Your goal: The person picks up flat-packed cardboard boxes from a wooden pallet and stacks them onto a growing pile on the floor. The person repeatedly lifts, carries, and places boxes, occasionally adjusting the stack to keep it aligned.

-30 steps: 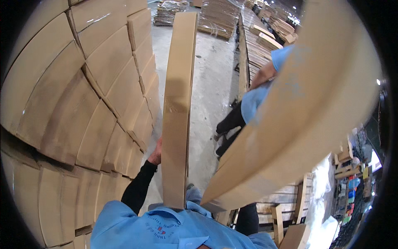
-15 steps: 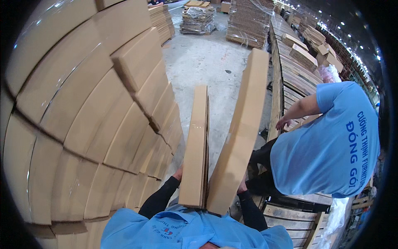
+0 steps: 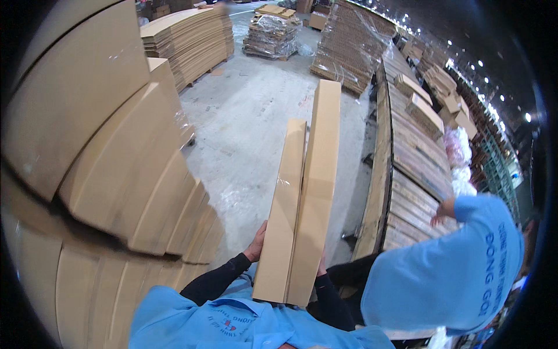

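Two long, narrow cardboard boxes stand side by side in front of my body, pressed together and reaching away from me. My left hand (image 3: 256, 242) grips the outer side of the shorter left box (image 3: 278, 224), its fingers partly hidden. The longer right box (image 3: 319, 186) is held from its outer side by my right hand (image 3: 322, 265), which is mostly hidden behind the cardboard. Both near ends rest close to my shirt front.
A tall stack of cardboard boxes (image 3: 116, 168) rises close on my left. On the right runs a slatted wooden platform (image 3: 407, 174), with a co-worker in a blue shirt (image 3: 436, 273) beside it. Flat-cardboard piles (image 3: 192, 41) and wrapped pallets (image 3: 271, 36) stand farther off.
The two boxes, earlier spread apart at their far ends, are now together. My view has turned, and the left stack sits farther left. The co-worker has shifted lower in view.
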Available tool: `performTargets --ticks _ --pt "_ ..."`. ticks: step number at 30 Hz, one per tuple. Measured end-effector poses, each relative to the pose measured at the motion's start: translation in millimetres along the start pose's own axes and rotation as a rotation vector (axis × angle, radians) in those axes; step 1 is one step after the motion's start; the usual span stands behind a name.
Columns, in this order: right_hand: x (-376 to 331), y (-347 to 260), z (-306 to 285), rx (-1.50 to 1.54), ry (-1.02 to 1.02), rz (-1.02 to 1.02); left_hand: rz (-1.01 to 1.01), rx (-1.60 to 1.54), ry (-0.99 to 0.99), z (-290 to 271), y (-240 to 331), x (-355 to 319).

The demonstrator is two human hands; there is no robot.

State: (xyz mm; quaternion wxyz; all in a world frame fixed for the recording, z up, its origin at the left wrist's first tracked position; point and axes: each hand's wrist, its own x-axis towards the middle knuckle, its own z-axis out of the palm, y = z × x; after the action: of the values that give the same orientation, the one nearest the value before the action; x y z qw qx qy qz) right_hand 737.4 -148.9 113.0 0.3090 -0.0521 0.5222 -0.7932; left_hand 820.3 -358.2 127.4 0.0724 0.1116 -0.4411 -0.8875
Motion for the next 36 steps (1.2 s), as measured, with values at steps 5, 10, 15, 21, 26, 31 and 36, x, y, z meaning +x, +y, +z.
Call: performTargets --ticks 5,10,15,21,26,31,36 --pt "97.5 -52.7 19.6 -0.069 0.011 0.060 0.224 0.247 0.019 -23.6 27.5 114.1" --pt "205.2 -76.8 46.1 -0.045 0.018 0.099 0.073 0.034 0.051 -45.1 94.9 204.4" --pt "333.3 -79.2 69.6 0.006 0.007 0.173 0.111 0.112 0.115 -81.3 145.4 305.1" --pt "510.3 -106.0 124.0 0.083 -0.027 0.314 0.122 0.132 0.228 -142.8 214.2 431.1" --pt "634.6 -152.9 181.7 0.068 -0.020 0.295 0.180 0.178 0.344 -173.2 280.1 529.1" --pt "786.1 -168.7 185.2 -0.232 -0.246 -0.191 0.304 0.202 0.388 -200.0 322.6 641.2" --pt "912.0 -190.6 198.5 -0.254 -0.132 -0.230 0.306 0.358 0.469 -264.9 377.0 765.5"
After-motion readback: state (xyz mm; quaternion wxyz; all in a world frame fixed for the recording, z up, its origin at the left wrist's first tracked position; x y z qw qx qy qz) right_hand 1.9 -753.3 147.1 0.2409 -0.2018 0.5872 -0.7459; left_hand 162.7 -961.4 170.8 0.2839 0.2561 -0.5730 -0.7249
